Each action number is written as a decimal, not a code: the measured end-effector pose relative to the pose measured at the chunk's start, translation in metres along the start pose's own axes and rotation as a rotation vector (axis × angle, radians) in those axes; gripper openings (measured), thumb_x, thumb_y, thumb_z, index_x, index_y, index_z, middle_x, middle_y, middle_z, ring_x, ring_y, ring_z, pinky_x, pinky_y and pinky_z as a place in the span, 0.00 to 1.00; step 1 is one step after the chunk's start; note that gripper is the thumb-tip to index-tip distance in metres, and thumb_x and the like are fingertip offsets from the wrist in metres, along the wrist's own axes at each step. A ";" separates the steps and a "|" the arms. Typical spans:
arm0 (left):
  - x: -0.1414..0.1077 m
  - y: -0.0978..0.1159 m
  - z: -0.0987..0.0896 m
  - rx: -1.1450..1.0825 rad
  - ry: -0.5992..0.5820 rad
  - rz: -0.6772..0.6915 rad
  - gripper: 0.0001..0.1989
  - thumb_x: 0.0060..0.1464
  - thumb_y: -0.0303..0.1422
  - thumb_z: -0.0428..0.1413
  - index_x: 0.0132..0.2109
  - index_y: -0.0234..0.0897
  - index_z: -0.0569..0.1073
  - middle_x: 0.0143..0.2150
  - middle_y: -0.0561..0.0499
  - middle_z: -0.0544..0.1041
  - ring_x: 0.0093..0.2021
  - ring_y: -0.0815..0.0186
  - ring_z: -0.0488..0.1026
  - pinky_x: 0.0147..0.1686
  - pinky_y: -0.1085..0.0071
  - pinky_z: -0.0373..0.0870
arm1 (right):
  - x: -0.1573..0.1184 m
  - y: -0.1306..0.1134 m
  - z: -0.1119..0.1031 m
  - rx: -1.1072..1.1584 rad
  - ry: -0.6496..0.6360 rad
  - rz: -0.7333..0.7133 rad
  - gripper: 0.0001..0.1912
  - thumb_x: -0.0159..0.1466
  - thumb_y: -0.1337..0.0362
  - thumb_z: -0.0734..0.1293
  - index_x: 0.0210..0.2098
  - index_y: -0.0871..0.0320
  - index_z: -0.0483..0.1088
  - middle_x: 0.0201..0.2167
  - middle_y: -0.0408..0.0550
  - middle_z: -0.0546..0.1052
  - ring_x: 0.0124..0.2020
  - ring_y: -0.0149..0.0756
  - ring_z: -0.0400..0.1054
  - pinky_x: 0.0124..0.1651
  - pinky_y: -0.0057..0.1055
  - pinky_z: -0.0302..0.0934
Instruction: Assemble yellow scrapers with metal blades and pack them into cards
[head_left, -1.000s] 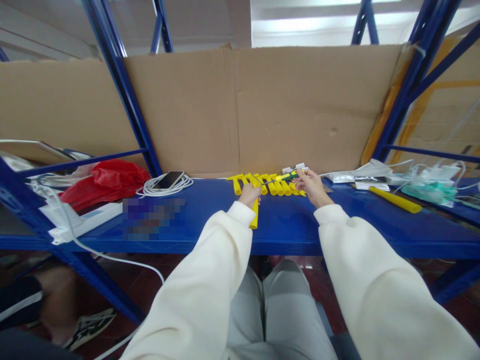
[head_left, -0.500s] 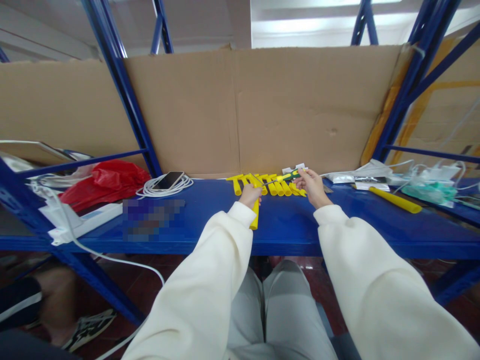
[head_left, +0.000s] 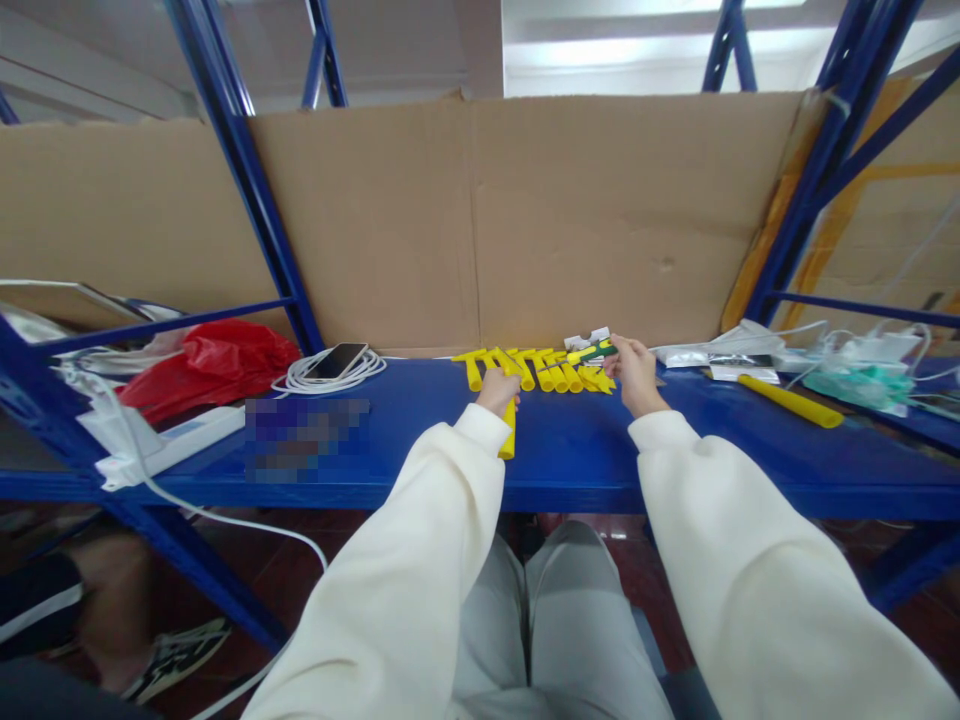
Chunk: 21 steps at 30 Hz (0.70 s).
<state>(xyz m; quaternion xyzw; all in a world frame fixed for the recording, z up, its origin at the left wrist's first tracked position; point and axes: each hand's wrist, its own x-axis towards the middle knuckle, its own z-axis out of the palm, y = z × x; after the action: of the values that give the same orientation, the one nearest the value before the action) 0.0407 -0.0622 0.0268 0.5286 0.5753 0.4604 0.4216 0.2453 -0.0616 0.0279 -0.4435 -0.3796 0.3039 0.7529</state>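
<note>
We grip the screwdriver (head_left: 592,352) in our right fingers (head_left: 619,346), aimed between eight and nine o'clock toward the handle (head_left: 508,440), its axis twelve-to-six, that our left fingers (head_left: 508,384) clasp.

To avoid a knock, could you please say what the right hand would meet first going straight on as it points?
Screwdriver leading, the right hand would probably first meet the yellow piece in the left hand; depth against the row of yellow pieces is unclear.

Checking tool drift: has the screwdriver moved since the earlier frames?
Yes: rightward, judged against the cardboard crease; the screwdriver now sits farther from the left hand.
</note>
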 end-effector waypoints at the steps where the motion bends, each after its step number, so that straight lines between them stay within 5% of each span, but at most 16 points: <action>1: 0.000 0.000 0.000 0.000 0.001 -0.003 0.07 0.57 0.20 0.54 0.34 0.35 0.72 0.18 0.58 0.63 0.17 0.70 0.64 0.21 0.73 0.64 | -0.002 0.000 0.001 -0.033 -0.014 0.015 0.14 0.63 0.63 0.71 0.25 0.56 0.64 0.11 0.37 0.68 0.11 0.25 0.59 0.16 0.19 0.51; 21: 0.006 -0.004 0.001 0.004 -0.031 0.005 0.04 0.58 0.21 0.55 0.37 0.33 0.73 0.20 0.59 0.64 0.19 0.69 0.65 0.26 0.71 0.67 | -0.015 0.011 0.002 -0.503 -0.441 0.317 0.09 0.65 0.65 0.71 0.32 0.58 0.67 0.19 0.45 0.78 0.14 0.27 0.65 0.16 0.20 0.54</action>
<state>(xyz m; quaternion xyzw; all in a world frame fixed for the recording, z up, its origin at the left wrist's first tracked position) 0.0401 -0.0560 0.0230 0.5381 0.5681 0.4520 0.4283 0.2347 -0.0678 0.0142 -0.5918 -0.5220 0.4023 0.4641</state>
